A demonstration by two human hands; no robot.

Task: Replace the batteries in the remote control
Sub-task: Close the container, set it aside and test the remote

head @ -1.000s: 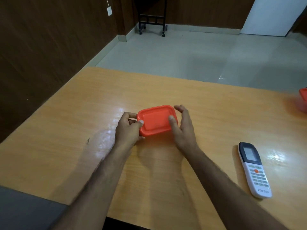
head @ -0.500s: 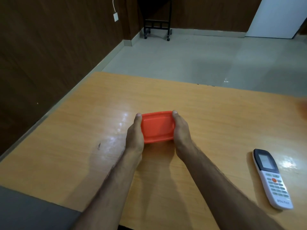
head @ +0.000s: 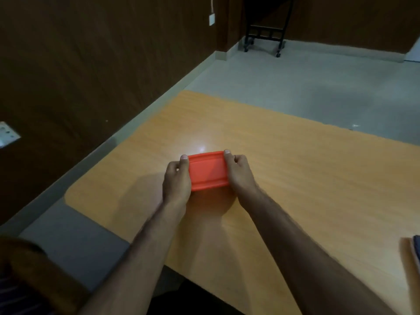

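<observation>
box: orange lidded box (head: 208,171) mid-table (head: 295,178), lid on, gripped at both short ends.
L hand: left hand (head: 176,178) wrapped on box's L end, thumb up along the far L corner; fingers curled, grasping box.
R hand: right hand (head: 241,175) on box's R end, thumb at far R corner; fingers curled round it, grasping box.
remote: remote control (head: 416,251) well to R of box, only a dark sliver at frame edge; back/batt cover not visible.
change: vs 1 s ago hands went from loose touch on box to full two-sided grip; view swung L, so remote nearly out of frame.
meaning: prob about to pry lid, new batts likely inside (guess, contents hidden). Remote untouched, swap not yet begun.
risk: lid may pop, contents could spill.
</observation>
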